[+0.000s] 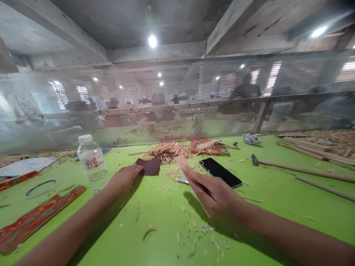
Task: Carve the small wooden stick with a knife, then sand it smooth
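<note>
My left hand (129, 176) reaches over the green table (133, 236) and pinches the near left edge of a dark brown sheet (151, 166), which looks like sandpaper. My right hand (213, 190) is closed round a flat, pale wooden piece (182, 161) whose tip points forward and left. A small shiny blade (183, 180) lies beneath it, partly covered by the hand. Just beyond my right hand rests a black phone (220, 171). A heap of wood shavings (166, 151) lies between and beyond the hands.
A clear water bottle (93, 162) stands left, near a painted board (41, 218) and a ring (41, 188). At the right lie a long-handled hammer (302, 168) and wood strips (305, 149). A perforated metal screen (177, 107) closes off the back, with people behind it.
</note>
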Demonstrator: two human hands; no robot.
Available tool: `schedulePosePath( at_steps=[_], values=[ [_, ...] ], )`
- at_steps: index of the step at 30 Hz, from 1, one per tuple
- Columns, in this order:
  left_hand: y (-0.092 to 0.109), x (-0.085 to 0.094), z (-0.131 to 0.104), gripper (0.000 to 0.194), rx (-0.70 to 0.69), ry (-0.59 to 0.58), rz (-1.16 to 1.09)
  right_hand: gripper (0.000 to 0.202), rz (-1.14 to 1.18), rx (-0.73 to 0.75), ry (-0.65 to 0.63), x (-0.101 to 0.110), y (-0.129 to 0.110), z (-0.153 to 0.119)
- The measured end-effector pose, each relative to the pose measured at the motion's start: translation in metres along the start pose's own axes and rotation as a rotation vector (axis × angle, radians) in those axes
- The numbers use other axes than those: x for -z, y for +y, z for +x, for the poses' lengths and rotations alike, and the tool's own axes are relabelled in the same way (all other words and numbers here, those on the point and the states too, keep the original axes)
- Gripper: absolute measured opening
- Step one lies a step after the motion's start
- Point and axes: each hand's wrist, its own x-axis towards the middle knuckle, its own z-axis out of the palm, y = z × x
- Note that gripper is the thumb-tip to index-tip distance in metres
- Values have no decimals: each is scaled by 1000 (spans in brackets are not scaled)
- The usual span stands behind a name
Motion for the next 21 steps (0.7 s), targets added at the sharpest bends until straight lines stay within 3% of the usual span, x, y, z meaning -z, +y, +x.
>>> schedulePosePath(
  at_steps=[5,8,13,16,19,21],
  values=[
    [7,8,4,24,19,65,67,55,9,-54,-67,0,9,-3],
    [13,30,-2,25,84,195,71,61,-19,-89,-58,0,11,-2],
    [24,70,-20,47,145,389,6,70,-8,-135,-69,-1,5,-2],
    [38,73,-27,42,-6,305,-108,63,-20,-141,-54,0,1,-3],
    [60,67,-34,27,-188,162,-216,55,-32,-113,-12,2,-3,-3],
    [77,62,-41,27,-272,107,-287,52,-26,-95,6,2,-5,-3]
  ],
)
